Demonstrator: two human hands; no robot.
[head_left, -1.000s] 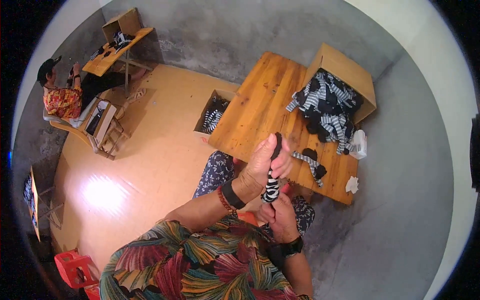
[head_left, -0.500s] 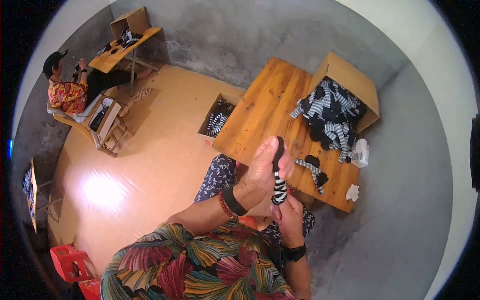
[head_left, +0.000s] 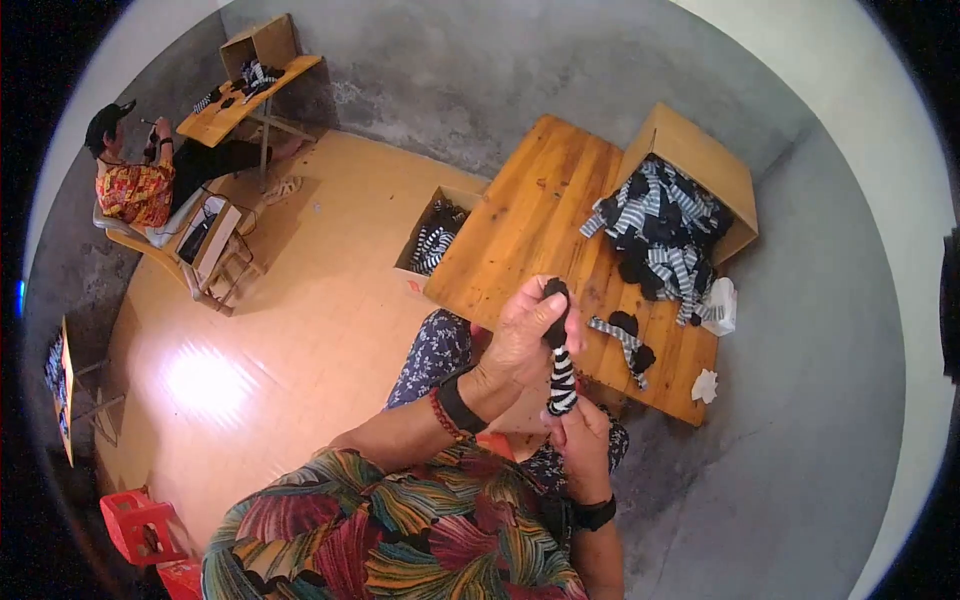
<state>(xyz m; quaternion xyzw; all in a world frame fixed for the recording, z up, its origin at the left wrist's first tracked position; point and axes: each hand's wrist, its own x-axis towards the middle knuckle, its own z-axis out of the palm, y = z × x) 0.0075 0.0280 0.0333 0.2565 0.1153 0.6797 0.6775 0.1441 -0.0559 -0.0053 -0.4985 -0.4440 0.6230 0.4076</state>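
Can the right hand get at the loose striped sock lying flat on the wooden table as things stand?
Probably not straight away: the right hand is gripping the lower end of the black-and-white striped sock that the left hand also holds. The path to the loose striped sock on the wooden table looks free.

My left hand (head_left: 522, 335) is raised in front of my chest, fingers curled shut and thumb pressed in, wrist bent so the back of the hand faces up. A dark band and a red bracelet sit on that wrist. My left forearm rises from the lower left. My right hand (head_left: 580, 435) sits just below the left, palm turned up, fingers pinched upward. A dark band circles my right wrist, and that forearm comes straight up from below.
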